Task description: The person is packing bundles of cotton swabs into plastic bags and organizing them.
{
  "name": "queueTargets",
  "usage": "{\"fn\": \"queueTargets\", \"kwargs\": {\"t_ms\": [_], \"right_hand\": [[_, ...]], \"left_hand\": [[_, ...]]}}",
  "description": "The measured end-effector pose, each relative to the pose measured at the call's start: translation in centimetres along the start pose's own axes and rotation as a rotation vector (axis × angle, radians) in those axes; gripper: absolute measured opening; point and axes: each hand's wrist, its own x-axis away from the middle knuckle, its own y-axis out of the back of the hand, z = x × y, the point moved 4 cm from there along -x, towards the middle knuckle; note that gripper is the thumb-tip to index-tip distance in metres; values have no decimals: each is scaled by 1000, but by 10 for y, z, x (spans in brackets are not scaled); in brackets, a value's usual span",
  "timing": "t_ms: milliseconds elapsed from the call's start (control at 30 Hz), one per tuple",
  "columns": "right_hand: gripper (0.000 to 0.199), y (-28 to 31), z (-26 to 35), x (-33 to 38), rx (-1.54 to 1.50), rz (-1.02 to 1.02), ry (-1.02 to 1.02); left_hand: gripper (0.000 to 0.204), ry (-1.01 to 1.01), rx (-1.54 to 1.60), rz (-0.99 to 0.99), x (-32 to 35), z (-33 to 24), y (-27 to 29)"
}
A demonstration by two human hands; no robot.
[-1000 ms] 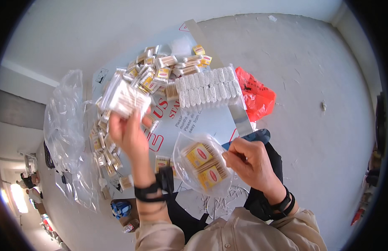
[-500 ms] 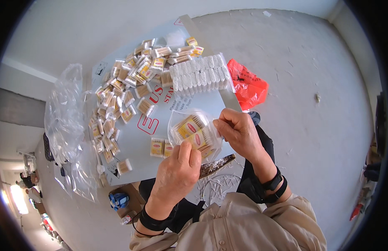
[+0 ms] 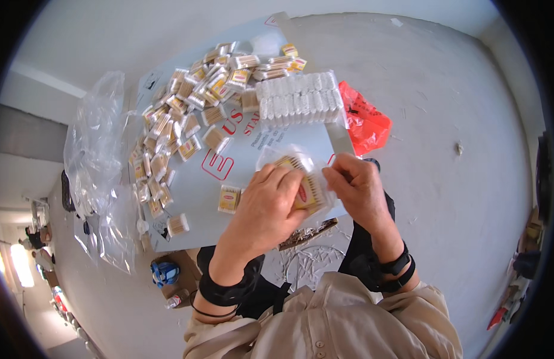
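Head view: a grey floor (image 3: 456, 197) is seen under a white board (image 3: 253, 173) strewn with small packs (image 3: 169, 128). A clear bag (image 3: 292, 173) of yellow packs is gripped by both hands, left (image 3: 268, 206) and right (image 3: 357, 185), above the board's near edge.

Both hands, left (image 3: 269, 206) and right (image 3: 356, 186), around a clear bag (image 3: 289, 163) of small boxes.
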Motion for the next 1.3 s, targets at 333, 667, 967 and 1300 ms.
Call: {"fn": "queueTargets", "kwargs": {"t_ms": [333,667,967,1300], "right_hand": [[23,-1,14,-1,-42,49,-77],[22,2,9,1,46,10,-78],[21,-2,8,-2,36,58,-53],[24,5,17,-5,14,39,-39]], "left_hand": [[45,556,-404,-443,92,230,22],[23,942,-62,-131,111,171,-84],[22,904,47,-475,123,166,-77],[22,301,354,-70,5,13,25]]}}
